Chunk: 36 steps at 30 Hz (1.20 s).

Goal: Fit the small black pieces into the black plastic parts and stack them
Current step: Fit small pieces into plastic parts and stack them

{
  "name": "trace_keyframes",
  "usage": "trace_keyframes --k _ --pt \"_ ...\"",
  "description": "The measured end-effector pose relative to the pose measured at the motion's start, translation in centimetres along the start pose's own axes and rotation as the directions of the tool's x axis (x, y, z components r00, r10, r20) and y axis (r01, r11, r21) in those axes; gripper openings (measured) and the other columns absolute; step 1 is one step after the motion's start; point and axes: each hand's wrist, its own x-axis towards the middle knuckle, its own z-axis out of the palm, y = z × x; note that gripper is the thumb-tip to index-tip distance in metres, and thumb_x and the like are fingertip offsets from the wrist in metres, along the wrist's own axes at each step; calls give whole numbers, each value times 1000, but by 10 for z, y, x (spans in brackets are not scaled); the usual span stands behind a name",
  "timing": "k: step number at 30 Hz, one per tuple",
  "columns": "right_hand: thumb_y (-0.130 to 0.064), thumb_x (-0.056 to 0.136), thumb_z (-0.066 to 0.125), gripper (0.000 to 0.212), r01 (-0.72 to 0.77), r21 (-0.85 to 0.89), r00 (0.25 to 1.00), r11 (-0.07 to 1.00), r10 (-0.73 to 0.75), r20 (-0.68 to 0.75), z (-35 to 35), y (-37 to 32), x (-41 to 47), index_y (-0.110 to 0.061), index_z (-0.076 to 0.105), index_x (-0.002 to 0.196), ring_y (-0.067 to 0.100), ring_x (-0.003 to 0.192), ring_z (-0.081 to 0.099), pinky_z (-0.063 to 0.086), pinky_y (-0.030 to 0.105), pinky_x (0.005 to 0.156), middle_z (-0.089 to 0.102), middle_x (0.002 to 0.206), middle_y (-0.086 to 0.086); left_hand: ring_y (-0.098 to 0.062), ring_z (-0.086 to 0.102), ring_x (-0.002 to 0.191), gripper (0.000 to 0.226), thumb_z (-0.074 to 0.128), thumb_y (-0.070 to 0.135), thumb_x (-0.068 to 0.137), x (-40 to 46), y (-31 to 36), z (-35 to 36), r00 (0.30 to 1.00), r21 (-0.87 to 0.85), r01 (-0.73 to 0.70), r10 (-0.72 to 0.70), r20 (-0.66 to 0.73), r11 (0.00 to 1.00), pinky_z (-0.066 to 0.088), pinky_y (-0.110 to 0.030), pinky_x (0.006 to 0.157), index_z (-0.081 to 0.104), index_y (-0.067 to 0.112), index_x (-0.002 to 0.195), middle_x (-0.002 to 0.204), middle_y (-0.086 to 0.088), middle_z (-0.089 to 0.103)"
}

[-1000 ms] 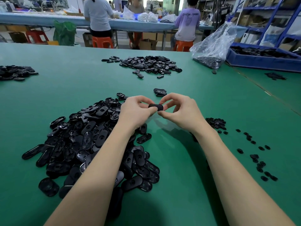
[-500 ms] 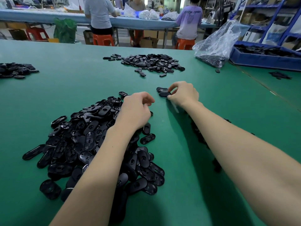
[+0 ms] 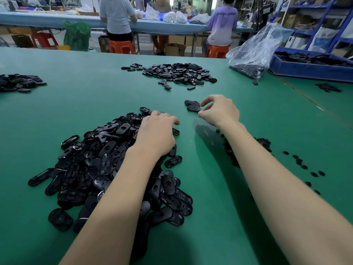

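While right hand (image 3: 221,111) fingers spread | left hand (image 3: 155,131) curled on pile (image 3: 107,159) | finished parts (image 3: 192,106): two

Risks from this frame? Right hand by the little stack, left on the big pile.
1. The right hand sits right beside the small stack; a careless pull-back may knock it askew.
2. The left hand rests on the loose pile of black parts; grabbing one may slide others off.
3. The right forearm hangs over the small black pieces and may scatter them.

Bright, even overhead light; soft arm shadows on the green worktop (image 3: 95,104); wide-angle bending at edges; background slightly soft.
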Motion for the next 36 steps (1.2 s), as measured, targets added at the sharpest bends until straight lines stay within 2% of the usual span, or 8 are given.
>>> trace_keyframes --k 5,14,17,20,23,27,33,36 --pt "-33 83 66 9 -29 48 1000 998 28 11 -14 11 -39 -33 72 89 17 97 65 41 28 73 74 96 -16 -21 35 141 59 50 8 90 1 3 1 991 109 -26 11 134 994 14 -38 121 53 41 139 146 5 53" --pt "-38 84 64 9 -21 56 999 998 19 37 -19 16 -53 -34 71 82 17 93 63 38 27 69 71 88 -20 -19 51 118 19 64 27 93 -3 6 0 998 39 5 -3 -60 999 31 -35 103 74 41 101 108 10 69" --pt "-34 86 61 11 -43 47 999 998 41 29 -25 28 -50 -33 72 84 18 97 64 40 28 71 73 90 -17 -18 52 109 16 68 27 91 -1 9 0 992 -135 -7 -10 -123 991 40 -29 87 77 38 99 85 16 62" --pt "-30 89 59 14 -83 21 996 996 84 -13 -32 40 -48 -33 73 88 22 103 63 43 30 77 74 99 -12 -11 63 89 16 69 21 89 1 17 -1 992 -381 -14 -34 -118 925 51 -29 89 77 32 97 82 19 64" --pt "-25 89 56 20 -122 4 992 993 122 -32 -35 47 -47 -34 73 92 25 106 62 47 31 82 73 106 -8 -10 61 72 20 67 18 90 0 23 2 990 -498 5 -75 -120 867 50 -25 85 74 30 104 85 11 66" --pt "-22 87 58 23 -114 -60 993 992 114 -1 -35 49 -48 -36 74 96 21 105 63 45 30 79 73 105 -13 4 59 62 22 65 18 92 0 24 5 985 -626 65 -149 -84 777 40 -3 59 76 32 106 92 5 70" --pt "-34 90 67 16 -37 -194 999 980 41 17 -27 44 -49 -38 76 102 21 106 65 43 29 78 73 107 -12 -9 72 72 31 52 4 95 0 25 3 973 -837 179 -221 71 516 55 -15 68 74 21 107 100 -4 75" --pt "-33 90 67 14 -41 -234 999 971 46 13 -23 42 -50 -37 77 100 25 106 65 44 29 78 74 109 -6 -12 75 80 28 57 0 93 -1 24 3 973 -869 184 -209 96 459 58 -20 70 73 21 101 99 -8 75"
